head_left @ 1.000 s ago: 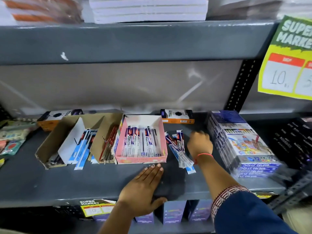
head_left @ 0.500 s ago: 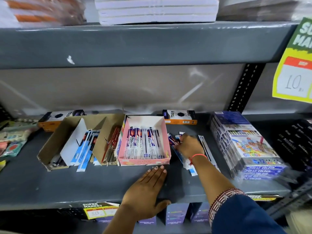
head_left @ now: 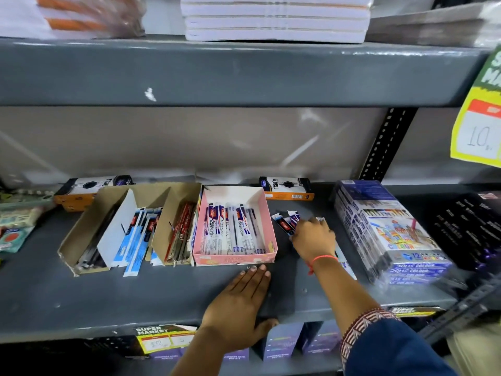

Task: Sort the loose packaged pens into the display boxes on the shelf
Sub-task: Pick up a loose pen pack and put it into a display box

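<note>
The right hand [head_left: 311, 237] lies over the loose packaged pens [head_left: 287, 221] on the grey shelf [head_left: 81, 299], just right of the pink display box [head_left: 235, 260] (already lined with pens); its grip is closed on several packets. The left hand [head_left: 238, 310] rests flat, fingers extended, at the shelf's front edge, holding nothing.

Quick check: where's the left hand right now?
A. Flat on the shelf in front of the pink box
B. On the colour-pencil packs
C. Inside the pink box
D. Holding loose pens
A: the left hand lies palm-down on the shelf, fingertips just short of the pink box.
</note>
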### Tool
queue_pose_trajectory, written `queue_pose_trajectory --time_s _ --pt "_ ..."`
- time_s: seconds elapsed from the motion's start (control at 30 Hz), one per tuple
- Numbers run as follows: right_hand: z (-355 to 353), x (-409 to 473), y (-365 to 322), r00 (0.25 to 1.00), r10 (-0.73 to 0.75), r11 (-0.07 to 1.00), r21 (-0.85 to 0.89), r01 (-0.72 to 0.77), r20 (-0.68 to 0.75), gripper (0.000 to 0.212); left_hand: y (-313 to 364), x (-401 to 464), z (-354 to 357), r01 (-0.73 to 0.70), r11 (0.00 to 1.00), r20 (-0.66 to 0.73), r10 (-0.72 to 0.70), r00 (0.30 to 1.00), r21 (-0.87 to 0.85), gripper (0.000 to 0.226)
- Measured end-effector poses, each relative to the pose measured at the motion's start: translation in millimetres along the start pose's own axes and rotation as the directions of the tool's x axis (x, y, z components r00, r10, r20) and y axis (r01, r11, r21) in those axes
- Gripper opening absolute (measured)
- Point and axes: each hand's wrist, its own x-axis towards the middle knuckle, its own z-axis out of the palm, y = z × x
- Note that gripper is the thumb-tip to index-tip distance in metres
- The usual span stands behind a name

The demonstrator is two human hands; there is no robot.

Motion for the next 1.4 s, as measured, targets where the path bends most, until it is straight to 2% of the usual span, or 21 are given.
queue_pose_trajectory --time_s 0.1,0.17,0.27,0.37,0.47,0.57,0.73,0.8,0.87,0.93,0.97,1.03,1.1,1.13,1.23,1.4 --pt "2.1 0.7 -6.6 0.994 0.055 0.998 0.032 -0.058 0.09 0.04 -0.2 -1.3 -0.5 0.006 1.0 -0.004 -0.006 1.0 -0.009 0.087" --pt "3.0 3.8 -8.5 0.987 0.096 0.986 0.123 -0.111 0.126 0.036 -1.5 -0.3 -0.9 -0.033 0.999 -0.081 0.036 0.996 0.031 0.091" --pt "0.5 8.4 -8.7 0.974 0.104 0.958 0.242 -0.153 0.201 0.03 -2.3 1.4 -0.2 -0.066 0.995 -0.102 0.073 0.992 0.072 0.092" --pt "-2.1 11.1 -8.5 0.969 0.078 0.954 0.266 -0.14 0.233 0.029 -2.6 -0.9 0.4 -0.025 0.998 0.014 0.025 1.0 -0.054 0.086" --pt "0.1 13.6 -7.0 0.977 0.054 0.961 0.256 -0.107 0.207 0.027 -4.1 -0.7 -0.8 -0.03 0.996 0.06 0.035 0.998 -0.086 0.084" --pt "0.6 13.0 -7.1 0.976 0.089 0.946 0.289 -0.146 0.201 0.03 -3.8 -1.4 -1.9 -0.015 0.999 0.063 0.018 0.998 -0.047 0.084" --pt "-0.6 17.0 -6.0 0.948 0.116 0.896 0.38 -0.229 0.297 0.032 -3.0 -0.5 -0.2 -0.02 1.0 0.078 0.021 0.997 -0.009 0.084" --pt "-2.6 15.3 -4.2 0.955 0.084 0.828 0.513 -0.227 0.286 0.023 -3.4 -0.2 3.8 -0.007 1.0 0.09 0.006 0.996 0.015 0.085" --pt "-6.0 9.3 0.1 0.96 0.1 0.62 0.739 -0.265 0.26 0.006 -1.7 -1.6 0.6 0.002 1.0 0.045 -0.003 0.999 0.01 0.085" --pt "-12.4 -1.5 3.7 0.958 0.085 0.343 0.895 -0.285 0.272 0.024 0.9 -2.3 -3.3 -0.026 0.999 -0.062 0.028 0.998 0.019 0.078" --pt "-16.5 -8.9 4.3 0.96 0.057 0.238 0.931 -0.278 0.273 0.028 0.3 -0.8 -2.1 -0.046 0.997 -0.06 0.05 0.997 0.061 0.077" --pt "-27.2 -27.1 4.0 0.967 -0.018 0.12 0.961 -0.25 0.254 0.031 2.6 0.1 -2.8 -0.092 0.993 -0.026 0.094 0.995 0.068 0.085" --pt "-38.8 -45.7 2.1 0.973 -0.073 0.051 0.975 -0.217 0.221 0.032 1.4 1.1 -3.0 -0.063 0.993 -0.07 0.071 0.995 0.102 0.085" --pt "-43.2 -53.6 0.7 0.976 -0.087 0.03 0.979 -0.199 0.201 0.031 0.5 0.3 -1.9 -0.03 0.998 0.001 0.03 1.0 0.052 0.082" --pt "-53.5 -74.2 0.3 0.979 -0.15 -0.006 0.99 -0.14 0.138 0.029 2.6 -0.6 -3.8 -0.011 1.0 0.008 0.011 1.0 -0.004 0.083" --pt "-60.4 -91.3 -2.0 0.979 -0.188 -0.051 0.994 -0.095 0.084 0.029 2.0 -2.1 -2.3 0.005 0.999 -0.042 -0.004 0.999 0.031 0.085"
